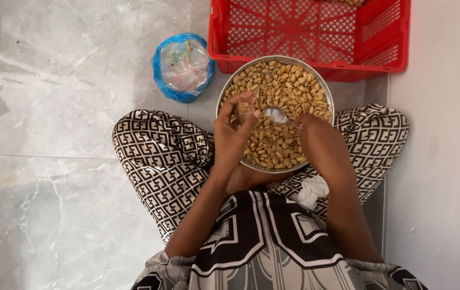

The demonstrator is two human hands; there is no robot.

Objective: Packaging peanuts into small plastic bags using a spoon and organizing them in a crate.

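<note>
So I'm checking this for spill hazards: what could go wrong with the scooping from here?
1. The metal bowl of peanuts rests between the crossed legs, not flat on the floor; a leg shift could tip it.
2. The left hand pinches a small clear bag whose mouth looks narrow, so peanuts from the spoon in the right hand may miss it.

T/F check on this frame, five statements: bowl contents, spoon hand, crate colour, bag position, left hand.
1. The metal bowl holds peanuts. True.
2. The left hand holds the spoon. False: the right hand holds it.
3. The crate behind the bowl is red. True.
4. The blue plastic bag lies inside the crate. False: it lies on the floor, beside the crate.
5. The left hand hangs over the bowl. True.
</note>
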